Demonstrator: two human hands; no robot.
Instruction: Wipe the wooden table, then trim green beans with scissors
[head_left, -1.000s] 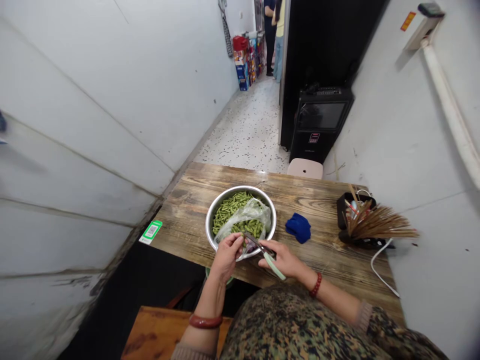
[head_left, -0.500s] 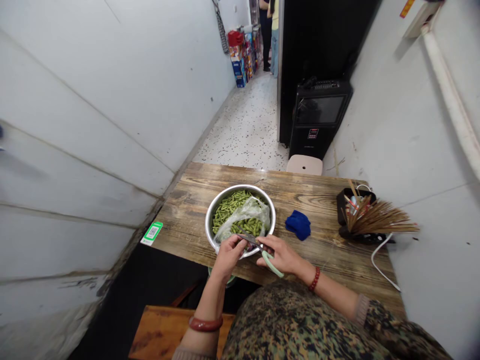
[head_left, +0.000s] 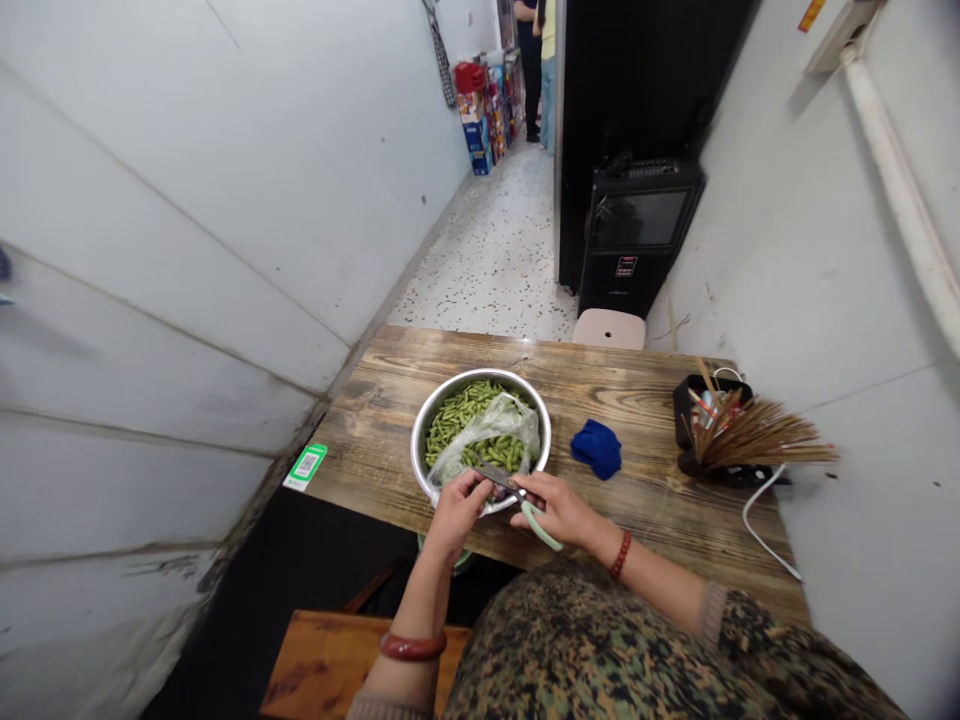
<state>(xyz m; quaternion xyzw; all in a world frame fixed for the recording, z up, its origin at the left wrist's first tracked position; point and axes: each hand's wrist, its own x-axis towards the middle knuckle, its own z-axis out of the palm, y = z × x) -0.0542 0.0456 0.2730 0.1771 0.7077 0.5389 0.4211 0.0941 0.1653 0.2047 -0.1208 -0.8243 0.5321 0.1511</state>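
Note:
A round metal basin (head_left: 417, 425) on the wooden table holds many green soybean pods (head_left: 461, 410). Across part of them lies a crumpled clear plastic bag (head_left: 469, 437), with more pods showing inside or under it. My right hand (head_left: 564, 508) grips scissors (head_left: 541, 527) by their pale green handle, blades pointing left over the basin's near rim. Close to the blade tips, the fingers of my left hand (head_left: 455, 512) are pinched together. Whatever they hold is too small and covered to make out.
Right of the basin lies a blue cloth (head_left: 596, 448). A black container (head_left: 682, 410) and a bundle of thin brown sticks (head_left: 757, 435) occupy the table's right side, beside a white cable (head_left: 754, 530). A pink stool (head_left: 609, 328) and black speaker (head_left: 637, 240) stand beyond.
My right hand and the scissors' handle have shifted very slightly left and up. My left hand stays pinched in nearly the same place. Basin, bag and cloth are unmoved.

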